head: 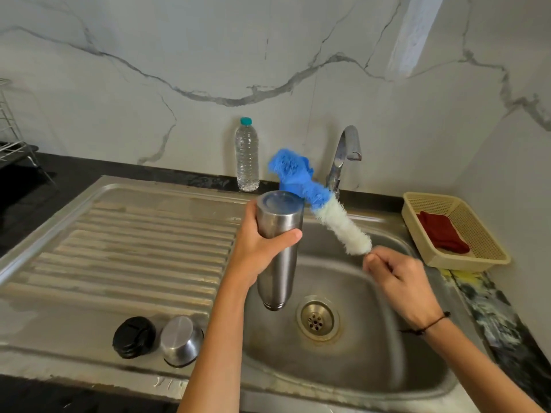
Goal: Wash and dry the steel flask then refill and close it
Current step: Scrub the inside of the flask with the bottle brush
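Holding the steel flask (278, 251) upside down over the sink basin (351, 347), the left hand (261, 248) wraps fingers and thumb round its upper body; flat base up, open neck pointing down near the drain (317, 318). Right hand (399, 278) pinches the thin handle of the bottle brush (322, 201) just below its bristles. Brush is tilted up and left: white bristles near the hand, blue bristles at the far end, passing just behind the flask's base. Contact between brush and flask cannot be told.

On the ribbed drainboard (134, 248), left of the basin: black inner cap (134, 336) and steel cup lid (182, 341), side by side, both off the flask.

On the dark tabletop (44, 186) behind the sink: capped clear water bottle (247, 156), upright against the wall, left of the tap (343, 156). At right, a cream plastic basket (483, 251) holds a red cloth (441, 232).
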